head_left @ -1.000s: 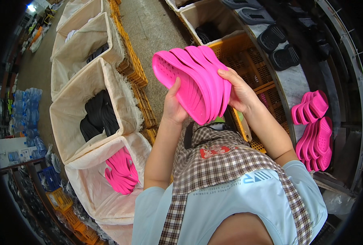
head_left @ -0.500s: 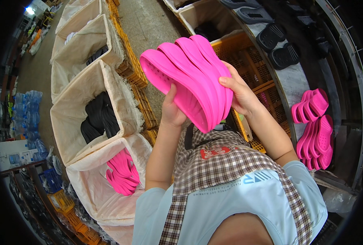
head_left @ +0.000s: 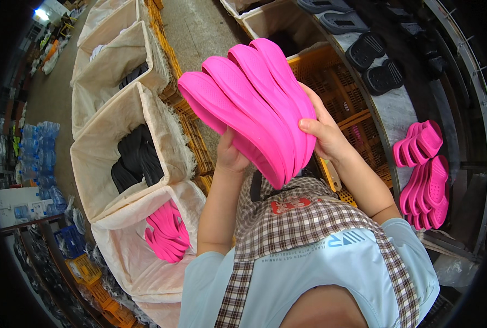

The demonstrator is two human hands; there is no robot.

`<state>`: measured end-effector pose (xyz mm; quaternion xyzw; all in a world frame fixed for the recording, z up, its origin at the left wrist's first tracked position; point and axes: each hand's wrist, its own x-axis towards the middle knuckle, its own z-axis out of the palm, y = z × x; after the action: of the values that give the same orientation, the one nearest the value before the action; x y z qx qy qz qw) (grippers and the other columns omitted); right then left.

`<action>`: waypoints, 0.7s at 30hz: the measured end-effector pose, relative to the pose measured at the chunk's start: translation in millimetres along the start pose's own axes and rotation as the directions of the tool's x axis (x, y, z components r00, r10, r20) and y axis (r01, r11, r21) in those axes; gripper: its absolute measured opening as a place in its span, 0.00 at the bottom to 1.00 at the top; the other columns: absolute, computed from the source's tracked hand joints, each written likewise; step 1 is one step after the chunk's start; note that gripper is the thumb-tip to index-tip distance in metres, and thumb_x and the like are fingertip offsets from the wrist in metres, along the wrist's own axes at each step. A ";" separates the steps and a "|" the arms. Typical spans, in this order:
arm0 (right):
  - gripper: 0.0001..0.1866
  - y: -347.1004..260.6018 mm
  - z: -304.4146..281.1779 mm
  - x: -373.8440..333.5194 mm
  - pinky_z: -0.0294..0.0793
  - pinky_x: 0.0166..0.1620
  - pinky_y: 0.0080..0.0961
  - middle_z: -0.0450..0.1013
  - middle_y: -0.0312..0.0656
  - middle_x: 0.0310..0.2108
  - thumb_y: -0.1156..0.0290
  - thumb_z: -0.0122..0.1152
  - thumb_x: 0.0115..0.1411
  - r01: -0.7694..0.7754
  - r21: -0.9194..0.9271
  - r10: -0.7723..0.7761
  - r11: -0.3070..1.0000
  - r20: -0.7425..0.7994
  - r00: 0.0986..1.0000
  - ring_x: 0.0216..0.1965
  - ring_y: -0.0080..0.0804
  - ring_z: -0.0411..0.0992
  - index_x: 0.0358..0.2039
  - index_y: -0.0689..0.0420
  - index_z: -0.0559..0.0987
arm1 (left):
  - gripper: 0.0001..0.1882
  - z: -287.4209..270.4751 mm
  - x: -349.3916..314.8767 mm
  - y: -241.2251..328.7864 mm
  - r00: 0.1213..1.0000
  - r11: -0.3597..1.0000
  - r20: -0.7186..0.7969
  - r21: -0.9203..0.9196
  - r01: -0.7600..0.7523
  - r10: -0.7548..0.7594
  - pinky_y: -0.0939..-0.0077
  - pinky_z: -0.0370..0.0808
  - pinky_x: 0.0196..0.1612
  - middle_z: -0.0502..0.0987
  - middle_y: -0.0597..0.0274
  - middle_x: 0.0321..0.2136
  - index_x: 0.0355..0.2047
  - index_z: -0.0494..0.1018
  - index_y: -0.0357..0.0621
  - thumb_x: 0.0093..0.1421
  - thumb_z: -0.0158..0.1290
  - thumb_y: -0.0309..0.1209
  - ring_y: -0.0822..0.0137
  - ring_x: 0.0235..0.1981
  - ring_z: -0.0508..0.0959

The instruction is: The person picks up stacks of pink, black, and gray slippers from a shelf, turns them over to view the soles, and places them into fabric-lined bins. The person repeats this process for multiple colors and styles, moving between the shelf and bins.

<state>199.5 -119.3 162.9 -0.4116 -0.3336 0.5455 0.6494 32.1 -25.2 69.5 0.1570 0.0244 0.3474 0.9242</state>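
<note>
A nested stack of several bright pink clogs (head_left: 249,109) is up in front of my chest, held between both hands. My left hand (head_left: 231,154) grips the stack's lower left side, its thumb up against the nearest clog and the other fingers mostly hidden. On the right side, my right hand (head_left: 326,131) is closed round the stack, with the thumb on its front. Smooth outer sides of the clogs face me, and their insides are largely hidden.
Cloth-lined bins stand in a row at left; one holds black footwear (head_left: 138,156), a nearer one pink clogs (head_left: 168,232). At right, a curved bench (head_left: 388,101) carries black footwear pieces (head_left: 383,76) and more pink clogs (head_left: 427,188). Yellow crates (head_left: 331,82) sit below it.
The stack has turned in my hands, so the clogs' outer sides show more and the nearest one's inside is now mostly hidden. Both hands keep their hold.
</note>
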 end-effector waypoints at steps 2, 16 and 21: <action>0.46 1.1 0.3 -1.2 0.52 0.64 0.34 0.53 0.51 0.61 0.63 0.64 0.50 0.023 -0.043 -0.022 0.999 0.010 1.000 0.63 0.39 0.53 0.64 0.61 0.49 | 0.34 -1.6 -0.5 1.3 1.000 0.999 0.002 0.035 0.004 -0.004 0.54 0.67 0.57 0.65 0.49 0.55 0.59 0.56 0.36 0.60 0.52 0.43 0.52 0.56 0.67; 0.49 16.3 -13.2 -5.4 0.49 0.64 0.34 0.52 0.49 0.61 0.48 0.63 0.52 0.088 -0.275 -0.079 0.957 0.043 0.996 0.63 0.38 0.51 0.64 0.62 0.49 | 0.35 1.9 0.9 6.2 0.997 0.993 -0.063 0.111 -0.043 0.051 0.59 0.73 0.51 0.71 0.56 0.50 0.55 0.63 0.39 0.49 0.64 0.37 0.57 0.50 0.73; 0.46 11.0 -19.3 -4.5 0.53 0.62 0.33 0.57 0.47 0.58 0.53 0.66 0.51 0.042 -0.322 -0.032 0.946 0.036 0.999 0.61 0.35 0.55 0.61 0.61 0.53 | 0.33 5.4 -0.4 10.4 0.997 0.989 -0.073 0.149 -0.010 0.021 0.60 0.74 0.50 0.70 0.57 0.51 0.55 0.62 0.40 0.50 0.63 0.31 0.58 0.50 0.73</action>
<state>210.9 -126.3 144.7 -0.4975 -0.4358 0.4774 0.5785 26.1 -19.6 77.8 0.2126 0.0835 0.3575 0.9056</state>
